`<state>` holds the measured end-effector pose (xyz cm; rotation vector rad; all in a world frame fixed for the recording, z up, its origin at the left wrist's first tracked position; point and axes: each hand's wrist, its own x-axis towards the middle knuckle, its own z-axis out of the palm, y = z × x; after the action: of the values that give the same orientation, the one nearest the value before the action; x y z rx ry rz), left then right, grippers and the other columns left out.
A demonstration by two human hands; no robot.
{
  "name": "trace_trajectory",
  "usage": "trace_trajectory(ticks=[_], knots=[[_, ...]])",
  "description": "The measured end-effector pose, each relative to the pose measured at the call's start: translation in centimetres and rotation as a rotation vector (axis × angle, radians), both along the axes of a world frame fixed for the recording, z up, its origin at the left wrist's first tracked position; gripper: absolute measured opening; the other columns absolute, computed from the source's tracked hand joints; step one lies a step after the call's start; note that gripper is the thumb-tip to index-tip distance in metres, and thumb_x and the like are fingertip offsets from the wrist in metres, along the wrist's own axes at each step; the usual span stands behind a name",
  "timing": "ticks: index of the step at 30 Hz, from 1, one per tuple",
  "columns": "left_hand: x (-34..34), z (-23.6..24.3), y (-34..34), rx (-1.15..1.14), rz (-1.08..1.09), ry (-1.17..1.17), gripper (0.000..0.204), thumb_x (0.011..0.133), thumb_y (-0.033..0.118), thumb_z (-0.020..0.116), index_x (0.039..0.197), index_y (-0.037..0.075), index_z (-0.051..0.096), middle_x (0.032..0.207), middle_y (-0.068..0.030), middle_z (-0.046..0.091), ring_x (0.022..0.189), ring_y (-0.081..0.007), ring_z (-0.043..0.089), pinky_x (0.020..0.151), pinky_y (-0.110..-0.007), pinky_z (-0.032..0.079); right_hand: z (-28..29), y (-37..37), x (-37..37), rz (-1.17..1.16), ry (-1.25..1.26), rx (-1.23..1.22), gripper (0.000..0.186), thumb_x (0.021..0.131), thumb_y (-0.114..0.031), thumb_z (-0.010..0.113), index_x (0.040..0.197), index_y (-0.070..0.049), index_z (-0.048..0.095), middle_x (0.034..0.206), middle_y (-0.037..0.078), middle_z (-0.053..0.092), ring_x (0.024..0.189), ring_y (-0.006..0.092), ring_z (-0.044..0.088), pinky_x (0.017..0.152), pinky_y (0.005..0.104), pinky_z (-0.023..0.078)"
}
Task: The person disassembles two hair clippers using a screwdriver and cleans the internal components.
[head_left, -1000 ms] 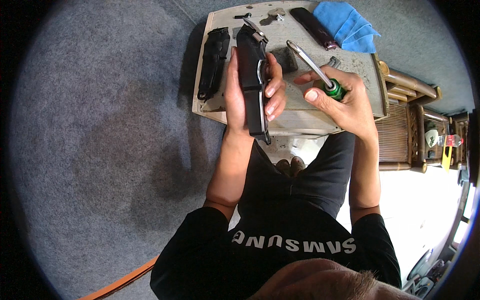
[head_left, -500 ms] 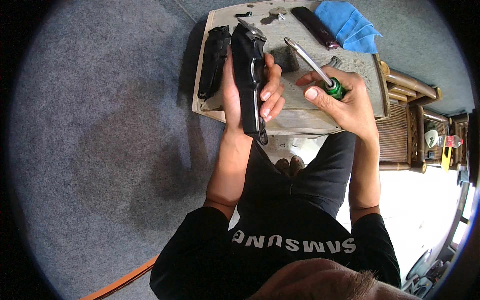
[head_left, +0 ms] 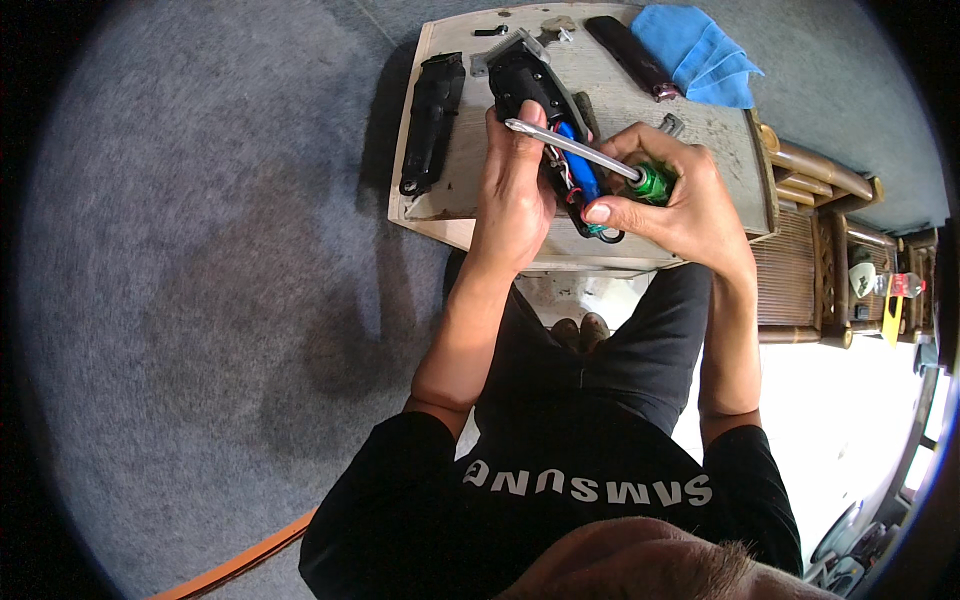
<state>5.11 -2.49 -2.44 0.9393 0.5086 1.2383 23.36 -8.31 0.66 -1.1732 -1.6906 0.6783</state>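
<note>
My left hand (head_left: 515, 210) is closed around a black hair clipper (head_left: 522, 85), its metal blade pointing away from me. The clipper's inside faces up, baring a blue battery (head_left: 580, 172) and thin wires. In my right hand (head_left: 695, 210) is a screwdriver (head_left: 590, 155) with a green handle and a steel shaft. The shaft slants left across the clipper, its tip near my left thumb. My right thumb is at the clipper's lower end, where I cannot tell if it touches. A black clipper-shaped piece (head_left: 432, 125) lies to the left on the wooden tabletop (head_left: 725, 150).
Toward the far edge lie a small black part (head_left: 490, 31), small metal pieces (head_left: 558, 28), a long dark case-like object (head_left: 630, 55) and a folded blue cloth (head_left: 695, 55). A grey metal piece (head_left: 671, 125) sits behind my right hand. Bamboo furniture (head_left: 800, 260) stands to the right.
The clipper has been turned over, from its smooth black back to its open inside. My right hand has come left to the clipper, and the screwdriver shaft has tilted flatter across it.
</note>
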Motion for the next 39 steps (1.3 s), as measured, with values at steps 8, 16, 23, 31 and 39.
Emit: trace_trajectory(ticks=[8, 16, 23, 31, 39], knots=[[0.2, 1.4, -0.7, 0.028, -0.017, 0.074, 0.028, 0.109, 0.026, 0.060, 0.124, 0.012, 0.041, 0.106, 0.0027, 0.053, 0.088, -0.0023, 0.048, 0.070, -0.020, 0.039, 0.6, -0.1, 0.3, 0.058, 0.130, -0.149, 0.043, 0.086, -0.017, 0.085, 0.122, 0.000, 0.067, 0.087, 0.003, 0.071, 0.077, 0.0061, 0.061, 0.069, 0.0254, 0.051], [0.0, 0.3, 0.1, 0.210, -0.174, 0.020, 0.026, 0.113, 0.022, 0.046, 0.135, 0.009, 0.046, 0.129, -0.0058, 0.060, 0.120, -0.0164, 0.059, 0.102, -0.039, 0.049, 0.1, 0.4, 1.0, -0.012, 0.317, -0.164, 0.041, 0.097, -0.019, 0.072, 0.128, 0.007, 0.065, 0.095, 0.005, 0.071, 0.090, 0.0093, 0.062, 0.081, 0.0261, 0.051], [0.2, 0.2, 0.1, 0.277, -0.134, 0.117, 0.031, 0.111, 0.012, 0.050, 0.139, 0.005, 0.040, 0.133, -0.0137, 0.059, 0.111, -0.0221, 0.066, 0.094, -0.042, 0.058, 0.5, 0.3, 0.7, -0.045, 0.382, -0.183, 0.040, 0.099, -0.022, 0.071, 0.124, 0.009, 0.066, 0.096, 0.008, 0.073, 0.088, 0.0107, 0.064, 0.081, 0.0272, 0.052], [0.6, 0.4, 0.1, 0.333, -0.185, 0.061, 0.045, 0.106, 0.009, 0.061, 0.137, -0.001, 0.030, 0.132, -0.0198, 0.056, 0.113, -0.0209, 0.064, 0.088, -0.038, 0.064, 0.2, 0.5, 0.6, -0.083, 0.419, -0.181, 0.042, 0.100, -0.027, 0.073, 0.123, 0.007, 0.066, 0.095, 0.006, 0.073, 0.086, 0.0091, 0.064, 0.076, 0.0252, 0.052], [0.7, 0.4, -0.3, 0.318, -0.147, 0.086, 0.048, 0.104, 0.008, 0.063, 0.137, -0.002, 0.029, 0.131, -0.0207, 0.057, 0.112, -0.0207, 0.063, 0.089, -0.037, 0.063, 0.3, 0.5, 0.6, -0.053, 0.359, -0.094, 0.043, 0.101, -0.027, 0.073, 0.130, 0.003, 0.066, 0.106, 0.009, 0.075, 0.098, 0.0117, 0.066, 0.088, 0.0279, 0.053]])
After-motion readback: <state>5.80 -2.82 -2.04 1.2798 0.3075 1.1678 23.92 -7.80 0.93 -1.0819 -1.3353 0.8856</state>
